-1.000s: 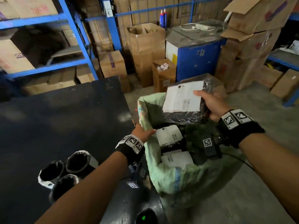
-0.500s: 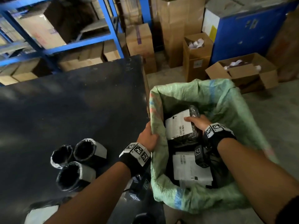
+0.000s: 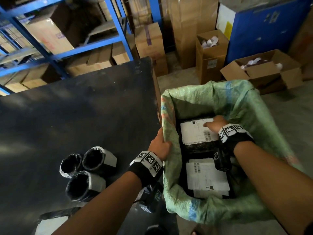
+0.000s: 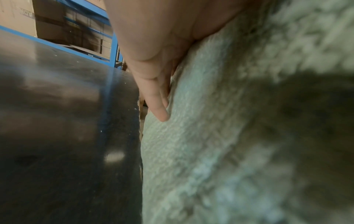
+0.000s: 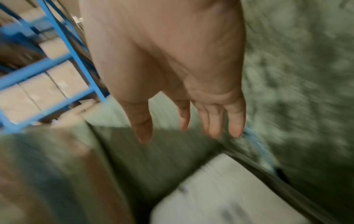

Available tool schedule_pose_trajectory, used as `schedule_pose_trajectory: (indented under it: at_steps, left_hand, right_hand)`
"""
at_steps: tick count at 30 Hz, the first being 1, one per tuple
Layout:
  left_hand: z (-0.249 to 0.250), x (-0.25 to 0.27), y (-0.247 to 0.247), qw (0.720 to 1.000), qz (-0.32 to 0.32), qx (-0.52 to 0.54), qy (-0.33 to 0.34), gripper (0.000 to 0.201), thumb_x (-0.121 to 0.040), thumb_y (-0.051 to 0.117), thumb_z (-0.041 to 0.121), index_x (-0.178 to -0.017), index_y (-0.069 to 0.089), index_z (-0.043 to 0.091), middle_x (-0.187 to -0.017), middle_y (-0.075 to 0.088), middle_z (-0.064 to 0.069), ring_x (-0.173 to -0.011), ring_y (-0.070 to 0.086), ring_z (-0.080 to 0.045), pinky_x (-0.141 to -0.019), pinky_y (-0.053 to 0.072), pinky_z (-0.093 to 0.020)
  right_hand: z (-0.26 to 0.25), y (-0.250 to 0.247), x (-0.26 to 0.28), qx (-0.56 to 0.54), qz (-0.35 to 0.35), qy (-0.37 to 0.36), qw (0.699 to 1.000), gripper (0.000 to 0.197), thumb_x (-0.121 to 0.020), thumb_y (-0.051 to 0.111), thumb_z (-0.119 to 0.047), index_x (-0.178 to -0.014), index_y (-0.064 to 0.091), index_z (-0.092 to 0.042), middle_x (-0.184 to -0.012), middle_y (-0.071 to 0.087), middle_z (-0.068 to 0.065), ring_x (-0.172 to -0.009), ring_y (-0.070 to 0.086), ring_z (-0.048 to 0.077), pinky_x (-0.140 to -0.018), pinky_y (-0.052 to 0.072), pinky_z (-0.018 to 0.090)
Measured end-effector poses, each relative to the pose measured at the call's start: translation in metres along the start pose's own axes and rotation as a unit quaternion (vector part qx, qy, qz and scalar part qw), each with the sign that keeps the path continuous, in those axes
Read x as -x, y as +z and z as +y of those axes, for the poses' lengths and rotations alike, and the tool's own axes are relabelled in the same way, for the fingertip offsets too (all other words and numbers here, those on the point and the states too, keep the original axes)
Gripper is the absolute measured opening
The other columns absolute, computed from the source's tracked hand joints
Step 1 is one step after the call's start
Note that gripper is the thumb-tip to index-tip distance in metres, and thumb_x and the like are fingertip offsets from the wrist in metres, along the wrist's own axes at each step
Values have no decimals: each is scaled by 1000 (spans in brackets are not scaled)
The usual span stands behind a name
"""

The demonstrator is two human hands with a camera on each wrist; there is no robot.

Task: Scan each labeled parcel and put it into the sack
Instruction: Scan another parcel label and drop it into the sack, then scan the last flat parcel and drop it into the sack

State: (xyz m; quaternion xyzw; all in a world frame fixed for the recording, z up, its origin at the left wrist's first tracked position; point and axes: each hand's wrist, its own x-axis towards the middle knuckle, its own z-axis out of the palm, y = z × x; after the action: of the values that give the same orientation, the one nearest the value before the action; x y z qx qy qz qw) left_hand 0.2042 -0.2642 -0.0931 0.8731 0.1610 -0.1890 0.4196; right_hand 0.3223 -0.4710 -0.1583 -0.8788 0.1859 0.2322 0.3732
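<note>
L hand (image 3: 160, 146) pinches green sack (image 3: 240, 106) rim, R hand (image 3: 216, 123) fingers slack above labeled parcel (image 3: 198, 133) lying inside sack; if rim slips, mouth may collapse over parcels.

Head cam looks steeply down; both wrist cams sit v. close along fingers; all share green sack (image 3: 240, 106).
</note>
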Motion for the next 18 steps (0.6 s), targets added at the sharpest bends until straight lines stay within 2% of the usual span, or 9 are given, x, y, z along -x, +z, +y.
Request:
schedule_pose_trajectory:
  at_steps: [2, 4, 7, 9, 11, 14, 16, 18]
  left_hand:
    - [1, -1, -1, 1000, 2, -12, 2, 63, -93, 46, 13, -151, 24, 26, -140, 53, -11, -125, 52, -32, -93, 41, -29]
    - [3, 1, -3, 1000, 5, -24, 9, 61, -93, 48, 16, -149, 26, 25, -138, 54, -12, -123, 54, -33, -93, 43, -31]
    - [3, 11, -10, 997, -8, -62, 42, 61, -94, 54, 31, -148, 28, 19, -137, 55, -12, -123, 55, -32, -98, 46, -34]
    - [-3, 22, -20, 993, -35, -92, 72, 64, -94, 54, 44, -147, 32, 16, -137, 56, -11, -123, 56, -30, -100, 47, -35]
    - [-15, 36, -38, 986, -67, -127, 87, 59, -94, 48, 51, -139, 43, 14, -132, 60, -12, -120, 58, -29, -96, 50, -37]
    - [-50, 61, -82, 984, -130, -112, 47, 49, -93, 47, 55, -115, 58, 12, -110, 63, -15, -100, 65, -28, -74, 60, -49]
    - [-73, 72, -110, 983, -155, -98, 14, 45, -91, 54, 51, -111, 59, 11, -96, 59, -9, -85, 64, -23, -58, 60, -45]
    - [-113, 90, -148, 986, -146, -78, 12, 36, -91, 59, 46, -103, 60, 12, -88, 58, -6, -75, 63, -20, -51, 58, -39]
  right_hand:
    - [-22, -9, 20, 22, 5, -55, 998, 54, -86, 66, -30, -124, 56, 6, -129, 58, 24, -114, 57, 36, -91, 47, 37]
    - [-42, -18, 46, 29, 10, -104, 994, 51, -88, 64, -30, -119, 58, 9, -124, 60, 26, -111, 59, 36, -90, 47, 38]
    - [-68, -24, 89, 36, 26, -174, 984, 49, -88, 63, -33, -121, 58, 1, -125, 59, 19, -114, 57, 31, -94, 44, 37]
    - [-78, -21, 116, 46, 31, -200, 978, 52, -87, 64, -37, -129, 53, -8, -130, 56, 12, -118, 54, 26, -96, 42, 34]
    - [-88, -11, 147, 63, 33, -229, 971, 54, -86, 64, -37, -133, 50, -13, -133, 53, 7, -121, 52, 23, -96, 40, 33]
    - [-103, 21, 203, 95, 44, -276, 955, 51, -85, 66, -37, -128, 53, -14, -131, 56, 6, -120, 53, 23, -96, 40, 30]
    - [-108, 42, 229, 111, 45, -303, 946, 50, -85, 66, -36, -127, 52, -13, -130, 57, 7, -122, 53, 24, -97, 40, 30]
    - [-117, 77, 262, 107, 24, -313, 943, 52, -85, 66, -38, -128, 51, -14, -128, 56, 7, -119, 55, 22, -98, 42, 31]
